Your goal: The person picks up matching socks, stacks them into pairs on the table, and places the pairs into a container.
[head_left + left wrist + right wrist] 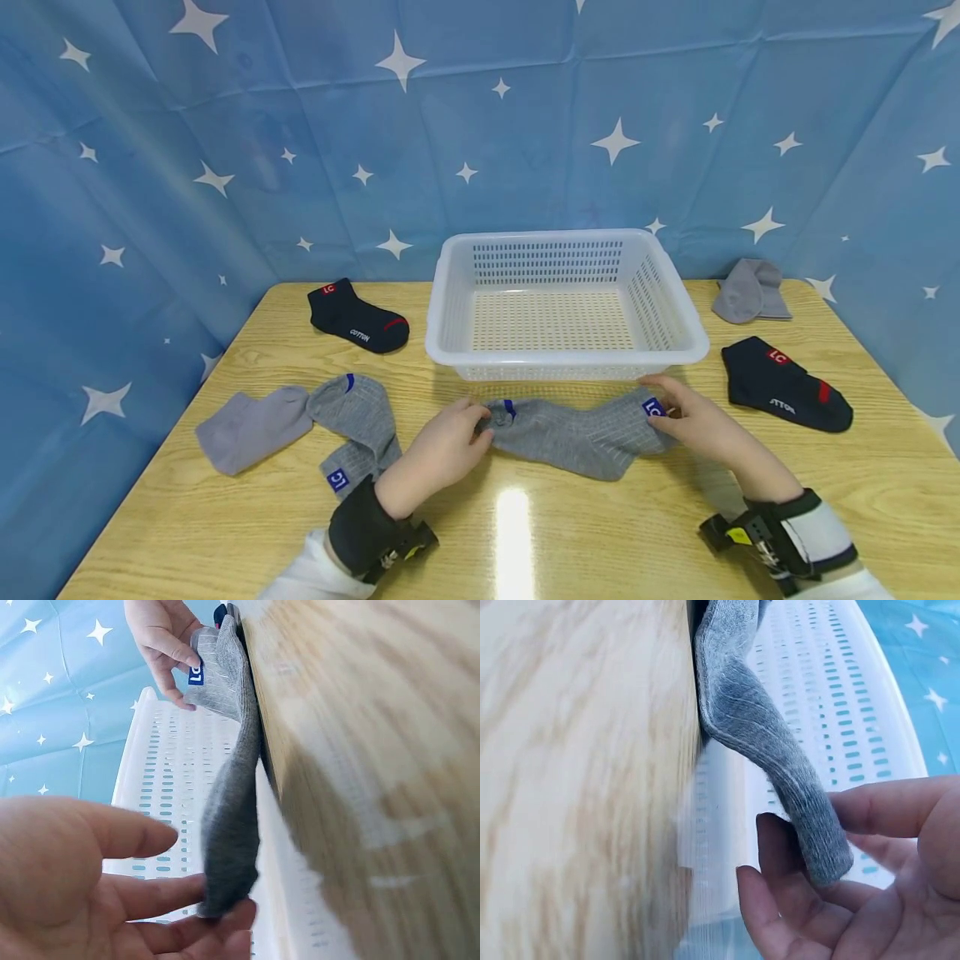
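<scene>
A grey sock (573, 433) with a blue stripe at the toe and a blue LC label (654, 407) at the cuff lies stretched sideways in front of the basket. At its toe end, my left hand (444, 446) touches the fabric with its fingers, while the thumb (150, 834) stands apart from it in the left wrist view. My right hand (697, 421) holds the cuff between thumb and fingers, close to the label. In the right wrist view the cuff end of the sock (810, 817) runs between the fingers of that hand.
A white plastic basket (567, 358) stands behind the sock. Left of it are a black sock (356, 318), a plain light grey sock (255, 425) and another labelled grey sock (367, 417). To the right lie a folded grey sock (748, 292) and a black sock (783, 387).
</scene>
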### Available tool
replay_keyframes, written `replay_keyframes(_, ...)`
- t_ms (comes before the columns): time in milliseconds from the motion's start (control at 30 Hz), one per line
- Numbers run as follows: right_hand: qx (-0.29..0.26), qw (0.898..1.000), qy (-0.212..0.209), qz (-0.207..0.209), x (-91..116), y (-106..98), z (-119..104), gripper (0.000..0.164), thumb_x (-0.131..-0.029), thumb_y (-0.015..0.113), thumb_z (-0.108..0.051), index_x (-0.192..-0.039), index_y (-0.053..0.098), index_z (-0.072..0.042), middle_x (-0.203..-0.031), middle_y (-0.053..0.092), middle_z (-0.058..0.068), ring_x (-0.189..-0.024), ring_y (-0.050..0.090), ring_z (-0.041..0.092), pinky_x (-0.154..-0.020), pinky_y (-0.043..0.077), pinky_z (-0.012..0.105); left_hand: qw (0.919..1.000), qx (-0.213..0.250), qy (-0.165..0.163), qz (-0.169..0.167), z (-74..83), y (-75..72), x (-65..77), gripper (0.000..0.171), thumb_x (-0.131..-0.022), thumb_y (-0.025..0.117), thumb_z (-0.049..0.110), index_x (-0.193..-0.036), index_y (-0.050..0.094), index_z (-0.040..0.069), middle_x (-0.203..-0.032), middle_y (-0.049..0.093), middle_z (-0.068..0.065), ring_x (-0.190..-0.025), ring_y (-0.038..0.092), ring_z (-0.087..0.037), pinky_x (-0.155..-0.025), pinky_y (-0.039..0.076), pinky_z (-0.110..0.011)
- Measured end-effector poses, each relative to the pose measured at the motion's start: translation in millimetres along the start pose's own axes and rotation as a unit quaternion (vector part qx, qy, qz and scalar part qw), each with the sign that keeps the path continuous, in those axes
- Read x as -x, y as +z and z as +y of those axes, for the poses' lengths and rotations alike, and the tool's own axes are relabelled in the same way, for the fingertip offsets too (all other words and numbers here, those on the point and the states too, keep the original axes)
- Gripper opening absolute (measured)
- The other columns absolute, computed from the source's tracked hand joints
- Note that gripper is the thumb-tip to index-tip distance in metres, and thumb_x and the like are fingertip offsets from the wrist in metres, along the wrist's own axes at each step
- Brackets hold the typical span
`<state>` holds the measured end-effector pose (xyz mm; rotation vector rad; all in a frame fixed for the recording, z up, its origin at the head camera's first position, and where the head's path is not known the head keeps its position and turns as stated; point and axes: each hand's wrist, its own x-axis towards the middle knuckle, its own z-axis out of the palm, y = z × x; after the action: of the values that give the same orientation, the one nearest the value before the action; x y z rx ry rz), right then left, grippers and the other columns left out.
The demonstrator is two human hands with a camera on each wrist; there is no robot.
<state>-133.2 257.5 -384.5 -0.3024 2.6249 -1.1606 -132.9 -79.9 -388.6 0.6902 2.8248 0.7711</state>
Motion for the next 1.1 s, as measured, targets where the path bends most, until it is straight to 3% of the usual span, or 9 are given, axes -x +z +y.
replay_keyframes(133, -0.003, 1.0, -0.002, 0.001, 0, 0, 1, 0.051, -0.092, 0.055, -0.004, -0.135, 0.027, -0.003, -0.102, 0.054, 0.021, -0.081, 0.052, 0.023, -0.059, 0.041, 0.032, 0.9999, -0.006, 0.003, -0.014, -1.0, 0.1, 0.4, 0.038, -0.096, 0.055, 0.021, -0.125, 0.055, -0.004, -0.116, 0.056, -0.017, -0.102, 0.058, -0.026, -0.084, 0.049, -0.04)
replay_keyframes(267, -0.001, 1.0, -0.005, 0.0, 1, 1, 0, 0.019, -0.093, 0.054, -0.003, -0.106, 0.04, -0.002, -0.092, 0.052, 0.014, -0.075, 0.048, 0.02, -0.057, 0.039, 0.031, 0.9989, -0.015, 0.021, -0.039, -1.2, -0.1, 1.7, 0.048, -0.096, 0.054, 0.024, -0.131, 0.049, -0.008, -0.129, 0.047, -0.024, -0.118, 0.052, -0.033, -0.095, 0.045, -0.043)
replay_keyframes(367, 0.012, 1.0, 0.004, 0.001, 2, 1, -1, 0.002, -0.094, 0.053, -0.003, -0.096, 0.052, -0.002, -0.088, 0.051, 0.01, -0.066, 0.042, 0.017, -0.054, 0.037, 0.029, 0.9971, -0.028, 0.018, -0.068, -1.0, 0.2, 4.1, 0.053, -0.097, 0.054, 0.027, -0.135, 0.045, -0.008, -0.14, 0.037, -0.028, -0.129, 0.041, -0.039, -0.102, 0.039, -0.049)
replay_keyframes(533, 0.042, 0.999, 0.019, 0.004, 1, 0, -1, 0.015, -0.095, 0.051, -0.005, -0.106, 0.06, 0.001, -0.101, 0.058, 0.017, -0.069, 0.045, 0.017, -0.056, 0.039, 0.03, 0.9938, -0.048, 0.001, -0.101, 1.4, 1.2, 8.7, 0.06, -0.096, 0.053, 0.034, -0.142, 0.038, -0.003, -0.152, 0.014, -0.029, -0.14, 0.015, -0.044, -0.11, 0.017, -0.06)
replay_keyframes(633, 0.043, 0.999, 0.024, -0.002, 0, -1, -1, 0.023, -0.096, 0.052, -0.01, -0.113, 0.059, 0.003, -0.108, 0.058, 0.021, -0.075, 0.047, 0.018, -0.058, 0.041, 0.031, 0.991, -0.056, 0.033, -0.117, 3.6, 0.9, 9.4, 0.06, -0.097, 0.052, 0.035, -0.146, 0.034, 0.006, -0.155, 0.01, -0.023, -0.143, 0.009, -0.041, -0.11, 0.012, -0.06)
replay_keyframes(733, 0.055, 0.998, 0.015, -0.008, 0, -1, 0, 0.031, -0.096, 0.054, -0.016, -0.118, 0.057, 0.006, -0.113, 0.058, 0.023, -0.083, 0.052, 0.022, -0.063, 0.043, 0.032, 0.9837, -0.076, 0.073, -0.145, 4.6, 0.7, 9.5, 0.055, -0.099, 0.047, 0.038, -0.148, 0.032, 0.018, -0.157, 0.014, -0.016, -0.144, 0.012, -0.037, -0.111, 0.015, -0.059)
replay_keyframes(800, 0.074, 0.997, 0.003, -0.006, -1, -1, 0, 0.034, -0.095, 0.056, -0.018, -0.119, 0.056, 0.006, -0.117, 0.057, 0.026, -0.091, 0.055, 0.028, -0.068, 0.045, 0.036, 0.9778, -0.091, 0.082, -0.17, 4.8, 0.4, 9.7, 0.053, -0.099, 0.045, 0.039, -0.148, 0.032, 0.022, -0.157, 0.016, -0.012, -0.145, 0.013, -0.034, -0.112, 0.017, -0.056)
replay_keyframes(933, 0.113, 0.993, -0.016, 0.005, -2, 0, 1, 0.034, -0.094, 0.058, -0.015, -0.12, 0.057, 0.007, -0.123, 0.054, 0.03, -0.111, 0.052, 0.044, -0.081, 0.047, 0.049, 0.9711, -0.106, 0.066, -0.204, 6.6, -1.3, 11.2, 0.058, -0.099, 0.046, 0.04, -0.15, 0.027, 0.019, -0.157, 0.019, -0.012, -0.145, 0.015, -0.031, -0.114, 0.018, -0.053)
replay_keyframes(1100, 0.126, 0.992, -0.015, 0.004, -1, 1, 2, 0.038, -0.091, 0.061, -0.014, -0.122, 0.055, 0.008, -0.126, 0.052, 0.032, -0.115, 0.048, 0.049, -0.086, 0.045, 0.055, 0.9724, -0.097, 0.046, -0.207, 8.3, -1.8, 10.6, 0.064, -0.098, 0.047, 0.04, -0.151, 0.022, 0.013, -0.157, 0.019, -0.011, -0.146, 0.015, -0.029, -0.114, 0.018, -0.051)
